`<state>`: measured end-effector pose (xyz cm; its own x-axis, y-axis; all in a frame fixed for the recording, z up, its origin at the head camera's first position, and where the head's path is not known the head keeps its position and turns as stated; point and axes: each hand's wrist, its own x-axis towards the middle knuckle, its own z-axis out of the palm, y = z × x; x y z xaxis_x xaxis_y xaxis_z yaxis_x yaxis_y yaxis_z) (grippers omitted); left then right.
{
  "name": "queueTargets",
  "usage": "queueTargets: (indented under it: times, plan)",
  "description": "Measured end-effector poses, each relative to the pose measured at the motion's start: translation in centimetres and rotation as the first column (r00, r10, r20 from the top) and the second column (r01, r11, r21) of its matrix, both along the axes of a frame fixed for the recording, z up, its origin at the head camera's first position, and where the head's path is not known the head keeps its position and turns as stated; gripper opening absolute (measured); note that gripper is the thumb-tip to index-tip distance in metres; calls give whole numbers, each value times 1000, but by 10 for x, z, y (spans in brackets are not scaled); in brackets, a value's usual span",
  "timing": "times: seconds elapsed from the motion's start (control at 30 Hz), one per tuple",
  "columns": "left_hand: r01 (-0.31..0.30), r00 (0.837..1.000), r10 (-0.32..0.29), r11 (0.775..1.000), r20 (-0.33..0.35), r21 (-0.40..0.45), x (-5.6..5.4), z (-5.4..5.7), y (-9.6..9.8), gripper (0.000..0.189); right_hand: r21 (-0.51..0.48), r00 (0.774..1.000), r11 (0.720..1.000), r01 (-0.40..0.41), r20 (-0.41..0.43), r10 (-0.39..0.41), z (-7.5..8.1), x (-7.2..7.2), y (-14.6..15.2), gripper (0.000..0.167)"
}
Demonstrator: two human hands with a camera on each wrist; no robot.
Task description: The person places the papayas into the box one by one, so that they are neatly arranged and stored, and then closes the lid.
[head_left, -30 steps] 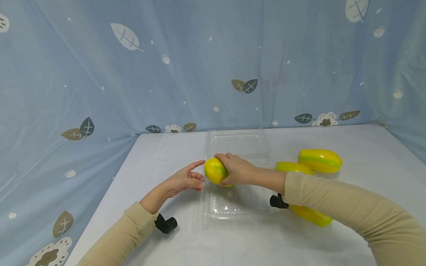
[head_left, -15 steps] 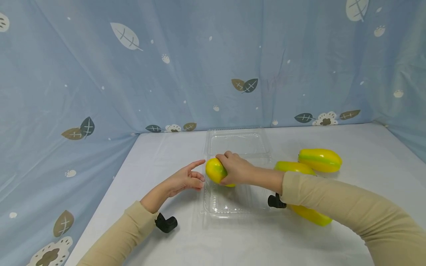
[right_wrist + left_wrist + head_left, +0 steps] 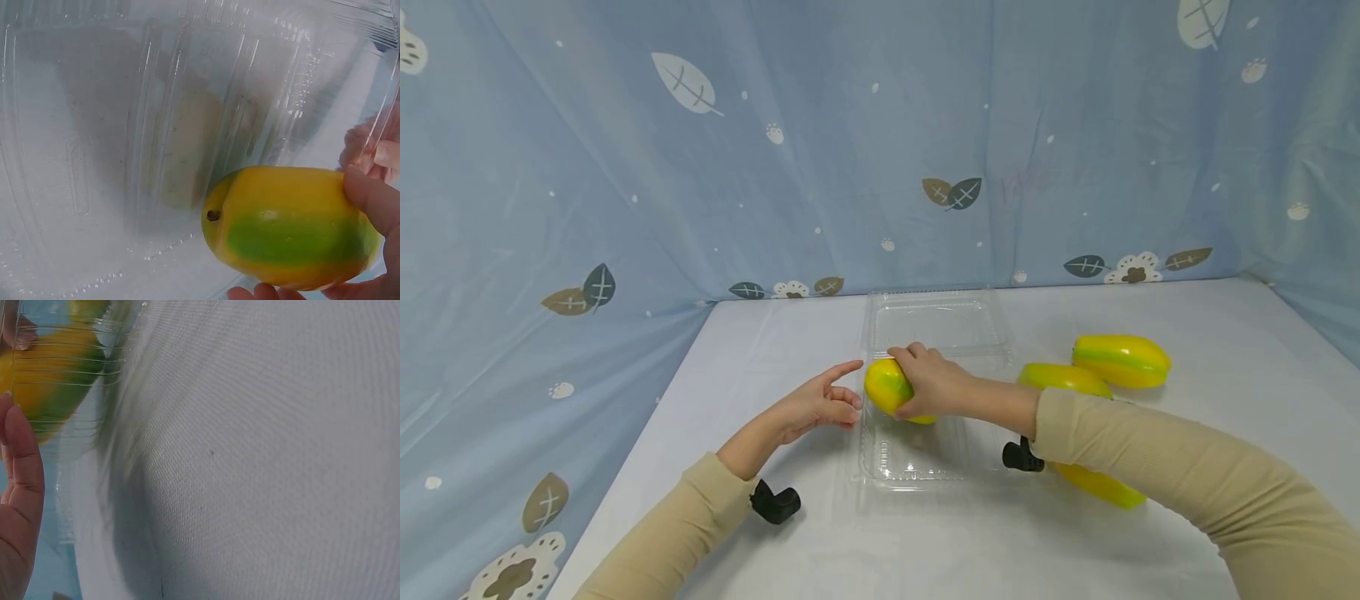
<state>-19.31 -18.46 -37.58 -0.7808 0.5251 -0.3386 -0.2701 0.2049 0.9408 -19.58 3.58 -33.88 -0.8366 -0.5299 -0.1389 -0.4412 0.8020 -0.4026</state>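
Observation:
My right hand grips a yellow and green papaya at the left end of a clear plastic clamshell box. In the right wrist view the papaya lies sideways, its dark stem spot facing into the box, with my thumb and fingers around its other end. My left hand is at the box's left wall, index finger stretched out and the others loosely bent. The left wrist view shows its fingertips close against the clear wall, papaya behind; whether they touch is unclear.
The box's lid lies folded back towards the blue curtain. To the right are more papayas: one at the back, one in front of it, and one near the right forearm, partly hidden by the sleeve.
The papaya and my right hand have shifted very slightly to the right within the box. My left hand has stayed at the box's left wall.

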Motion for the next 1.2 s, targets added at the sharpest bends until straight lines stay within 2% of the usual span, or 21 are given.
queueTargets:
  times: [0.57,0.77,0.97,1.2]
  plan:
    - [0,1000,0,1000,6,-11,-1,-2,1,80,-7,997,1000,-13,72,13,5,-2,6,85]
    - [-2,1000,3,1000,6,-12,-1,-1,2,81,-59,996,998,-4,87,9,25,-8,23,82]
    - [1,1000,-1,1000,4,-9,-1,-1,2,81,-135,996,991,2,86,9,49,-15,57,76]
    - [-1,1000,1,1000,10,-15,-1,-1,0,81,-172,995,984,57,93,-41,65,-9,106,75]
